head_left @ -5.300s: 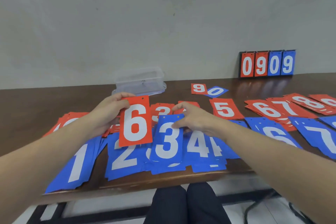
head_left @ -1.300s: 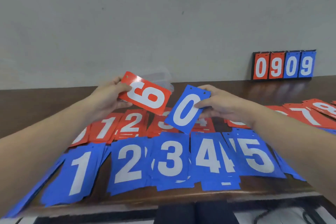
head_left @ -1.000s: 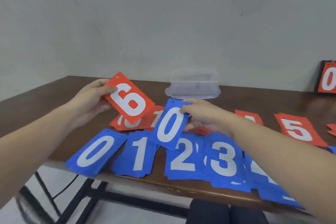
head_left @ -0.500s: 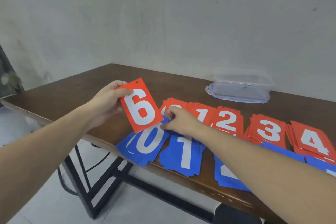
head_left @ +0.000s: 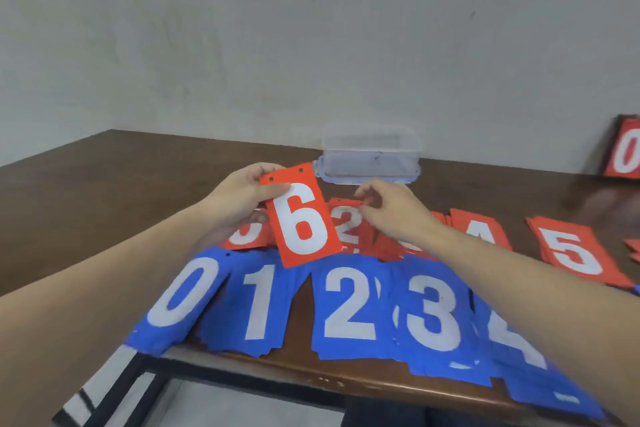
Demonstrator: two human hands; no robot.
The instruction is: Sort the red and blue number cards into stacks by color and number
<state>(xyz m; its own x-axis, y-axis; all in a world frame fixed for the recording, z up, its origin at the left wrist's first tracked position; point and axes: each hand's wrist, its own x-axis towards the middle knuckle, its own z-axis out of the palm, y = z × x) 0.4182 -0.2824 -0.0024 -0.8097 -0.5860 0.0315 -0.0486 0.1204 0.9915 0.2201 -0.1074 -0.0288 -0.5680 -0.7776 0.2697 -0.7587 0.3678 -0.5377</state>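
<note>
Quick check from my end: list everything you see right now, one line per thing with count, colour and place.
red 6 card: one, red, held above the stacks
blue stacks: five showing, 0 to 4, front row
red stacks: several, back row; 2, 4 and 5 readable
plastic box: one, clear, far side of table
scoreboard: one, red 0 showing, right edge
table: one, dark brown
left hand: grips the red 6 card
right hand: fingers loosely curled over the red stacks, holding nothing

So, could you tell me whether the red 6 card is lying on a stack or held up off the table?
Held up. The left hand pinches the red 6 card by its top edge, upright above the stacks.
</note>
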